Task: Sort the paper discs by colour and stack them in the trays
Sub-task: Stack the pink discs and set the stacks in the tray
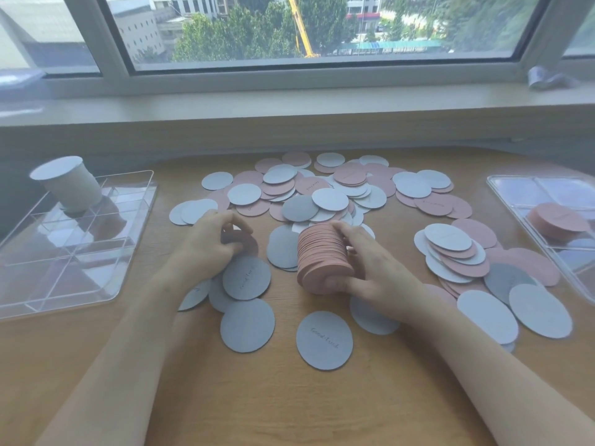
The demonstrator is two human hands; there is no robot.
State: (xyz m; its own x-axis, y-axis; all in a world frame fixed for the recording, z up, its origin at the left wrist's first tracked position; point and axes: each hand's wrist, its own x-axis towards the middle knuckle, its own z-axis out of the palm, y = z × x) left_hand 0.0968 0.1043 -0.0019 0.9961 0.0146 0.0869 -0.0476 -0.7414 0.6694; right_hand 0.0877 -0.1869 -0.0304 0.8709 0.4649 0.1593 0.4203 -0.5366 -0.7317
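Right hand (363, 268) curled round thick pink stack (325, 257), stack held on edge just above table (289, 397). Left hand (209, 244) fingers pinched on one pink disc (241, 241), lying on grey discs. Loose pink and grey discs (322, 194) scattered centre and right, overlapped, too many for count. Two clear trays: left tray (74, 252) loaded with one tall grey stack (69, 185); right tray (544, 201) loaded with one short pink stack (560, 220). Window (306, 30) seen at far side.
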